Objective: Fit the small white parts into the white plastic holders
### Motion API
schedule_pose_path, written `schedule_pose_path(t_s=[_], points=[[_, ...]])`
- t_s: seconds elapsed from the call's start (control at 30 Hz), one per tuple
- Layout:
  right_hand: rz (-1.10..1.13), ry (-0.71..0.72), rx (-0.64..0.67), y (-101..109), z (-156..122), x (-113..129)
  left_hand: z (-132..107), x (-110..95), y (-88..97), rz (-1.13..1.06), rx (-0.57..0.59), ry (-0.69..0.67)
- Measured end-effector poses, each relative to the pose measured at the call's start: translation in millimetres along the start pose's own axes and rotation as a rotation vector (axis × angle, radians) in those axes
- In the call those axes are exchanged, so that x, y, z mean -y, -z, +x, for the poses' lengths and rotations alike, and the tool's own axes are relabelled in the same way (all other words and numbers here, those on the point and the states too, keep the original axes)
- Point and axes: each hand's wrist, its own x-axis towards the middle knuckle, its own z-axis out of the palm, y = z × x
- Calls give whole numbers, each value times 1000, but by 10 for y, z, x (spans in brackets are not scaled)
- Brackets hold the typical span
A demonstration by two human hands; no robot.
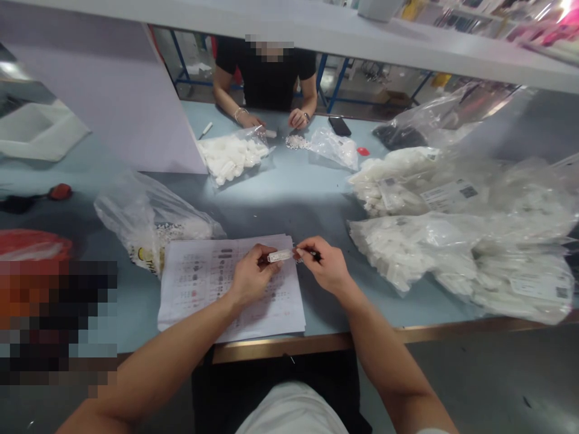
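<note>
Okay, my left hand has a closed grip on a small white tag, held just above the printed sheets on the counter. My right hand grips a dark pen shut, its tip near the tag. Both forearms reach forward. Full bags of white pieces lie piled to my right.

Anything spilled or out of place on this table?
A small heap of loose white pieces lies bare on the blue table top beside a clear plastic bag, near the co-worker's hands, while the other white items are bagged.
</note>
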Motion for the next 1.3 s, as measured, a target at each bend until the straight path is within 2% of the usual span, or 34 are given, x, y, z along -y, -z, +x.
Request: schedule_pose_path(t_s=[0.1, 0.27, 0.47, 0.8, 0.9, 1.13, 1.3], points=[[-16, -13, -27, -31, -11, 16, -4, -21, 6, 35, -11, 0], [24, 76, 6, -102, 15, -1, -17, -58, 12, 51, -7, 1], [136, 49, 22, -180, 27, -37, -24, -17, 3, 66, 6, -18], [143, 98, 54, -192, 31, -71, -35, -27, 7, 94, 12, -50], [156, 69, 115, -158, 53, -73, -50, -23, 9, 123, 16, -72], [249, -127, 251, -105, 104, 7, -86, -27, 18, 157, 41, -129], [289, -125, 184, -33, 118, -47, -38, -3, -17, -101, 41, -7]])
